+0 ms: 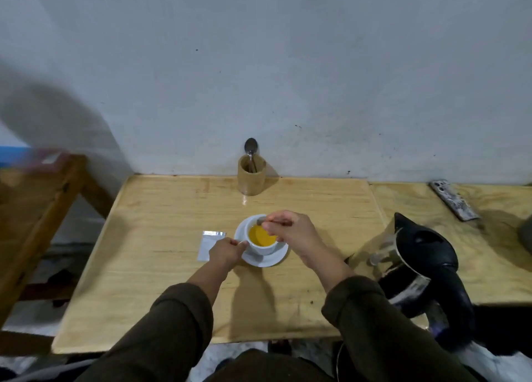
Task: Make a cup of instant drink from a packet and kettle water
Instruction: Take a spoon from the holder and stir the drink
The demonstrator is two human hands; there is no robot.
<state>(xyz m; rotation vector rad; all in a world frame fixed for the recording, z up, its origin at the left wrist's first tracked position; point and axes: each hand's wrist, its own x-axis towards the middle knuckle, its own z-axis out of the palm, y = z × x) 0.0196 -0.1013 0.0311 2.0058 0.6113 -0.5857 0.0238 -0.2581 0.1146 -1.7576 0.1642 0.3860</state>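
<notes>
On the table, a white cup of orange drink stands upright on its saucer. The right hand pinches a spoon lying nearly level, pointing left over the cup. The left hand grips the cup's left side, beside the silver packet.

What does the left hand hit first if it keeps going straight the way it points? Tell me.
The left hand points right and slightly away, toward the white cup on its saucer. Its fingers look already at the cup's side, probably the handle, so the cup comes first; actual contact is hard to judge.
</notes>
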